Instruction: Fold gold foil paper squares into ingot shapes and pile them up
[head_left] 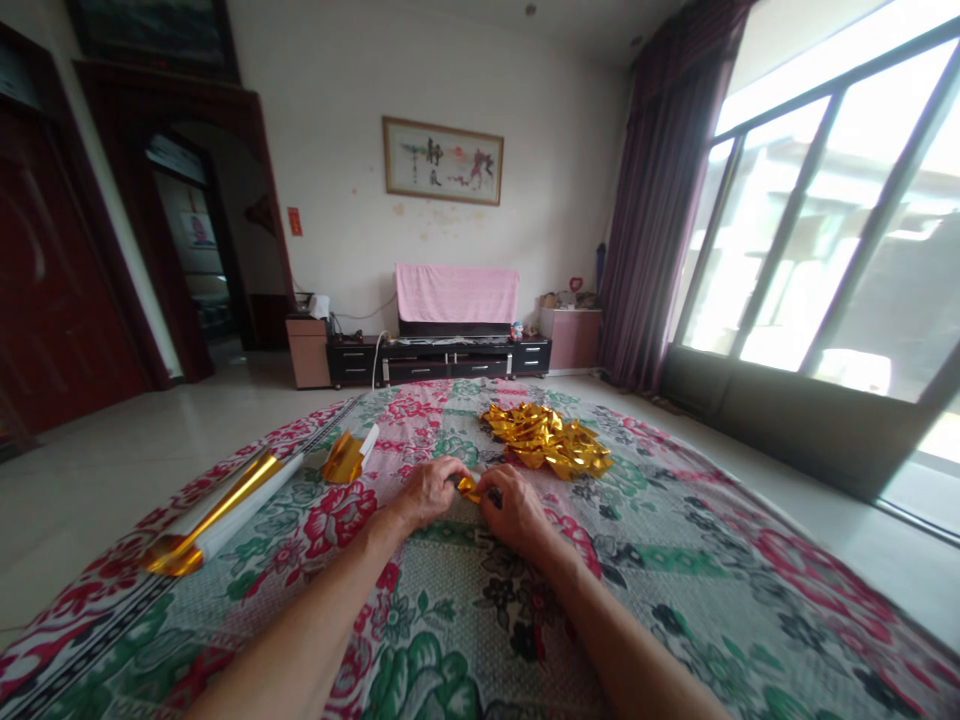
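Between my two hands is a small piece of gold foil paper, pinched from both sides. My left hand is closed on its left end, and my right hand is closed on its right end; the fingers hide much of the paper. Just beyond my right hand lies a heap of folded gold foil pieces. Left of my left hand is a short curled stack of gold foil sheets with a white underside. Farther left rests a long rolled gold foil sheet, its white back partly showing.
A floral cloth covers the table under my forearms. Past its far edge stands a low black cabinet bearing something draped with a pink cloth. Large windows and a purple curtain are at right.
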